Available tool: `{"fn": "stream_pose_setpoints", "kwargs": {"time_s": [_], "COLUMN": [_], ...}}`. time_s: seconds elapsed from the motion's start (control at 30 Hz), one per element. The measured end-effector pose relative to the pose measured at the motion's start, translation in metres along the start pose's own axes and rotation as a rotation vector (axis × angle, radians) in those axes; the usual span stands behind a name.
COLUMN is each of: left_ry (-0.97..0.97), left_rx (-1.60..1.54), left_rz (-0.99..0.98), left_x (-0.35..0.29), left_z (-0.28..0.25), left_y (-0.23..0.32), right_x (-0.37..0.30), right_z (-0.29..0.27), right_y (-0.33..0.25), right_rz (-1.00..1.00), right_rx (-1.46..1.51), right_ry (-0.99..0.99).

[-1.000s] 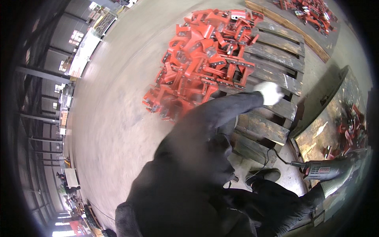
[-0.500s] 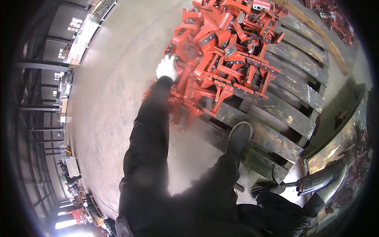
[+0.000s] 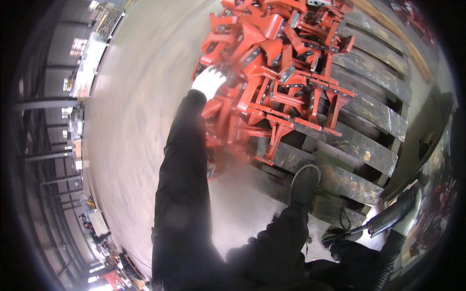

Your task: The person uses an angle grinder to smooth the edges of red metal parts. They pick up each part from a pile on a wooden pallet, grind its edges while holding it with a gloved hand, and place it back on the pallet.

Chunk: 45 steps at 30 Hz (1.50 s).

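Observation:
My left hand (image 3: 208, 82), in a white glove, reaches to the left side of a heap of red metal brackets (image 3: 272, 119). Its fingers curl over one bracket (image 3: 233, 72), which looks blurred. At the lower right, my right hand (image 3: 407, 224), in a pale glove, is closed round a dark power tool (image 3: 395, 213). The tool's slim metal shaft (image 3: 354, 231) points left, toward my shoe. Blur and the tool itself hide most of the right fingers.
The brackets lie on a worn wooden pallet (image 3: 374, 89), with a long timber (image 3: 395, 34) along its far right. My foot (image 3: 306, 186) rests at the pallet's near edge. More red parts (image 3: 412, 19) lie at the upper right. Concrete floor (image 3: 131, 121) stretches left.
The view has shifted, so heap and pallet sit slightly lower and farther right. My left hand has moved a little right over the bracket. The tool in my right hand has tilted more steeply.

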<state>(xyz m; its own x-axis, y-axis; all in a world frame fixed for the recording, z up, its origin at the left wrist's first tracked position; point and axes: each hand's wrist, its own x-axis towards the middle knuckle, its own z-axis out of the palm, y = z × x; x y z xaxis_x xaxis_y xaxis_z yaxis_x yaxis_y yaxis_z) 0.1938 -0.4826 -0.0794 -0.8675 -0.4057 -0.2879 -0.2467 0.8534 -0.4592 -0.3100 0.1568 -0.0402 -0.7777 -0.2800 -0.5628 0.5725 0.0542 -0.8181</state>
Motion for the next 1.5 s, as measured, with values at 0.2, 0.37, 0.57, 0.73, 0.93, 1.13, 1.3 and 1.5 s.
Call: {"fn": "stream_pose_setpoints", "kwargs": {"time_s": [0.2,0.37,0.57,0.73,0.93,1.13,1.3,1.5], "left_ry": [-0.049,0.04,0.367,0.346,0.109,0.156,0.107,0.209], "left_rx": [-0.032,-0.032,-0.299,-0.878,-1.186,-1.194,-1.284,-1.231], "left_rz": [-0.095,-0.275,-0.208,-0.145,0.106,0.076,-0.091,-0.062], "left_x": [-0.009,-0.043,-0.024,0.024,0.13,0.161,0.162,0.168], "left_z": [-0.036,-0.114,-0.199,-0.267,-0.261,-0.225,-0.188,-0.183], "left_y": [-0.01,-0.011,0.108,0.261,0.399,0.445,0.447,0.453], "right_x": [-0.015,-0.039,-0.074,-0.094,-0.087,-0.065,-0.038,0.017], "right_z": [0.001,0.009,0.013,-0.003,-0.031,-0.022,0.022,0.059], "right_y": [0.003,-0.002,-0.019,-0.02,-0.013,-0.009,-0.028,-0.036], "right_rz": [-0.061,-0.036,-0.139,-0.173,-0.136,-0.111,-0.093,-0.172], "right_rx": [0.025,0.087,-0.158,-0.184,-0.229,-0.34,-0.552,-0.816], "right_ry": [-0.014,0.005,-0.036,-0.045,-0.043,-0.052,-0.256,-0.339]}}
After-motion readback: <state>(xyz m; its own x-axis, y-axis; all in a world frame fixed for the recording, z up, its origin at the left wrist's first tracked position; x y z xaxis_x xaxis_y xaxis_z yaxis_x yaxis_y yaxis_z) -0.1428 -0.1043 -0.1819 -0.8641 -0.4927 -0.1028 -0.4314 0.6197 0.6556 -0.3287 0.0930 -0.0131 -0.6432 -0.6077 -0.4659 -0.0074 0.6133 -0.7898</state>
